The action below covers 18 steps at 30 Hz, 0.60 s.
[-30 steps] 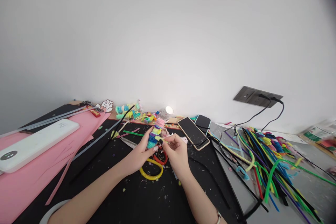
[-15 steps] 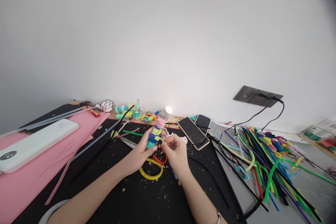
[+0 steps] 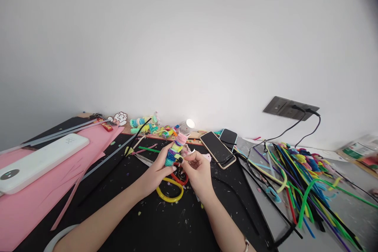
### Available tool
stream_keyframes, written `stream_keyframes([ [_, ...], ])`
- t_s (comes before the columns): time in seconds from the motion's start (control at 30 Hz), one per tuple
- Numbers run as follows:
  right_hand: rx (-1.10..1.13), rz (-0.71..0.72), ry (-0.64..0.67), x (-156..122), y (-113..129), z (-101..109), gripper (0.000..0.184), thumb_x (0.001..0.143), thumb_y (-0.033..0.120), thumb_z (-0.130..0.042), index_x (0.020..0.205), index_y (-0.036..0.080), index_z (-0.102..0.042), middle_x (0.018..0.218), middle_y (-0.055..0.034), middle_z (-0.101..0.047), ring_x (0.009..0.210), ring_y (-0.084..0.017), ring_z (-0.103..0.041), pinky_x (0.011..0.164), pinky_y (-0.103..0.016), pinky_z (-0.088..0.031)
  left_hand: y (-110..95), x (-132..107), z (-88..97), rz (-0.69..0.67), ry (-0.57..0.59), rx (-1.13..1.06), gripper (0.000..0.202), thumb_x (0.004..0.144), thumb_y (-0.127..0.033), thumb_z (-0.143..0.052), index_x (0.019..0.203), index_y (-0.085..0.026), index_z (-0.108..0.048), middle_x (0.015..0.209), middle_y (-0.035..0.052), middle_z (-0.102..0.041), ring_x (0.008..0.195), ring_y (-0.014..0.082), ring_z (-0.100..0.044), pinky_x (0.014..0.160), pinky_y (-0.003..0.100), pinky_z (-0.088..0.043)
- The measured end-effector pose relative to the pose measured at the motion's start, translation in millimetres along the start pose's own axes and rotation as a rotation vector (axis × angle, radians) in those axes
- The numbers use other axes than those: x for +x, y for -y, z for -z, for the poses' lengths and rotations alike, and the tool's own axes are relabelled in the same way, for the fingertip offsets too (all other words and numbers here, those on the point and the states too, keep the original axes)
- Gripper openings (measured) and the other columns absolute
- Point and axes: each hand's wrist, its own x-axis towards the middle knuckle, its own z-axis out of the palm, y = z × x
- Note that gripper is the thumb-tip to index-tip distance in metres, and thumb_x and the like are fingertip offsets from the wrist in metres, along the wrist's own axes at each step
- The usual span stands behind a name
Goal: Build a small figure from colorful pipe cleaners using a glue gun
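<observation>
My left hand (image 3: 156,172) is wrapped round a short stick wound with fuzzy pipe cleaners in pink, yellow, green, blue and purple (image 3: 175,149). It holds the stick upright above the black mat (image 3: 153,220). My right hand (image 3: 198,172) pinches a yellow pipe cleaner end at the lower side of that stick, fingers closed. Under both hands lie a yellow ring (image 3: 169,193) and a red ring (image 3: 180,178).
Two phones (image 3: 217,147) lie beyond my hands. A heap of coloured pipe cleaners (image 3: 301,179) covers the right side. A white power bank (image 3: 38,161) rests on pink foam sheet (image 3: 26,201) at left. Finished fuzzy pieces (image 3: 144,124) line the wall; cables run to a socket (image 3: 291,108).
My hands stay almost still; the wrapped stick tilts very slightly and my right fingers shift a little at its lower side.
</observation>
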Motion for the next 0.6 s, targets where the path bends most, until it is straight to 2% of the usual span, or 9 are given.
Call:
stream_keyframes([
  [0.2, 0.011, -0.002, 0.010, -0.4, -1.9, -0.2, 0.024, 0.068, 0.032, -0.076, 0.064, 0.018, -0.057, 0.062, 0.0004, -0.062, 0.054, -0.013, -0.055, 0.053, -0.025, -0.046, -0.7, 0.6, -3.1, -0.028, -0.042, 0.025, 0.065, 0.091, -0.041, -0.053, 0.149, -0.028, -0.028, 0.156, 0.0050, -0.036, 0.145, 0.0295, -0.028, 0.118, 0.042, -0.026],
  [0.33, 0.018, -0.010, 0.017, -0.7, -2.3, -1.3, 0.023, 0.069, 0.031, -0.075, 0.065, 0.019, -0.056, 0.062, 0.0009, -0.061, 0.055, -0.013, -0.055, 0.053, -0.025, -0.045, -5.7, -0.1, -3.5, -0.042, -0.061, 0.058, 0.062, 0.093, -0.042, -0.051, 0.149, -0.026, -0.030, 0.155, 0.0066, -0.037, 0.145, 0.0281, -0.028, 0.118, 0.041, -0.025],
  [0.5, 0.045, -0.011, 0.057, -3.1, -2.0, -2.1, 0.019, 0.072, 0.031, -0.073, 0.072, 0.019, -0.058, 0.063, 0.0029, -0.057, 0.051, -0.011, -0.052, 0.052, -0.025, -0.044, -9.5, -1.5, -1.6, -0.013, -0.151, 0.067, 0.061, 0.090, -0.045, -0.054, 0.146, -0.025, -0.039, 0.141, 0.0095, -0.054, 0.132, 0.0331, -0.045, 0.110, 0.046, -0.037],
  [0.6, 0.044, -0.002, 0.084, -4.1, -1.9, -1.5, 0.017, 0.076, 0.031, -0.069, 0.083, 0.020, -0.059, 0.069, 0.0013, -0.059, 0.055, -0.012, -0.053, 0.053, -0.025, -0.044, -11.6, -1.7, -1.2, -0.005, -0.180, 0.046, 0.061, 0.090, -0.046, -0.054, 0.146, -0.025, -0.041, 0.135, 0.0098, -0.058, 0.126, 0.0324, -0.050, 0.105, 0.045, -0.041],
])
